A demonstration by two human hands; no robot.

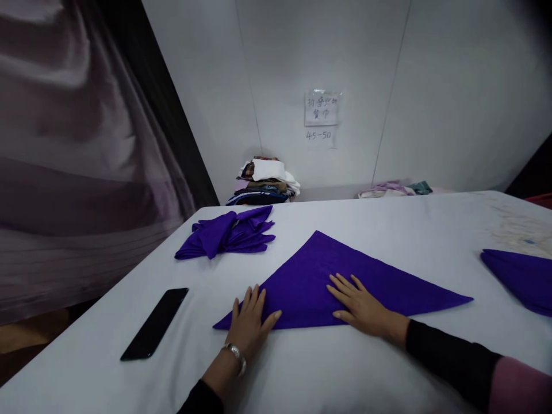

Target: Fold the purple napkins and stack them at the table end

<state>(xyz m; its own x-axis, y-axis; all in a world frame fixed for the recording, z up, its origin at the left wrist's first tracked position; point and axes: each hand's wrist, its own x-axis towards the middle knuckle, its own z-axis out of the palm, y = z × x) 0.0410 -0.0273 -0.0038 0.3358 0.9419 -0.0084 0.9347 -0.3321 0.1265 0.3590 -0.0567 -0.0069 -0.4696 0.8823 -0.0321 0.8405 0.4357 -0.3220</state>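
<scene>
A purple cloth napkin (pixel 306 276) lies flat on the white table, folded into a triangle with its peak pointing away from me. My left hand (pixel 250 319) rests over its near left part, fingers spread, a silver bracelet on the wrist. Near the middle of the napkin's lower half, my right hand (pixel 356 305) lies flat with its fingers stretched out. Neither hand grips anything. The bits of cloth under both palms are hidden.
Bunched purple napkins (pixel 228 233) lie at the far left of the table (pixel 207 368). A black phone (pixel 156 324) is at the left, and another folded purple cloth (pixel 521 279) at the right edge. Stacked clothes (pixel 265 178) stand behind the table, below a paper sign (pixel 321 109).
</scene>
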